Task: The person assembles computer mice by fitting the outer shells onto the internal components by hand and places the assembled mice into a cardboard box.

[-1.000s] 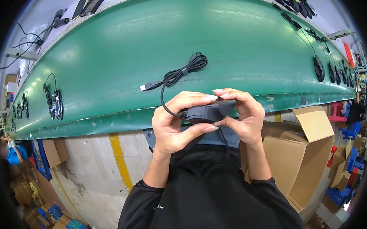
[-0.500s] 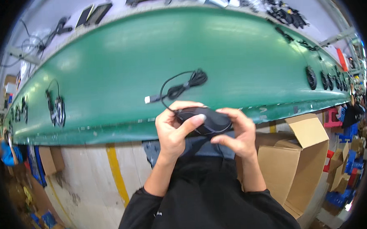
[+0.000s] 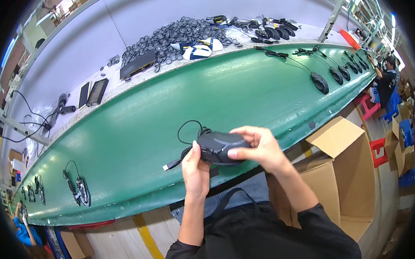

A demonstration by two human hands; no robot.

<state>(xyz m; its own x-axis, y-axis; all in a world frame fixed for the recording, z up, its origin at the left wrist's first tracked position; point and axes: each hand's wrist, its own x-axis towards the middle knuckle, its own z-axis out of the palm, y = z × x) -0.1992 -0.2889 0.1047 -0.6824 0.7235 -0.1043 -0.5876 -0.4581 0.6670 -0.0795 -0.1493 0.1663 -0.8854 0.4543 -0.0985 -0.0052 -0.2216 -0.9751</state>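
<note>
Head: R hand around blk mouse

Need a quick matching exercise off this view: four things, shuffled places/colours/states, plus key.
Things
1. nearest mouse
2. big cardboard box
3. heap of small dark parts
4. long work surface

Descriptions
A. green
B. on the pale shelf
C. between left hand and right hand
D. open, at lower right

Pairs: 1-C, 2-D, 3-B, 4-A
</note>
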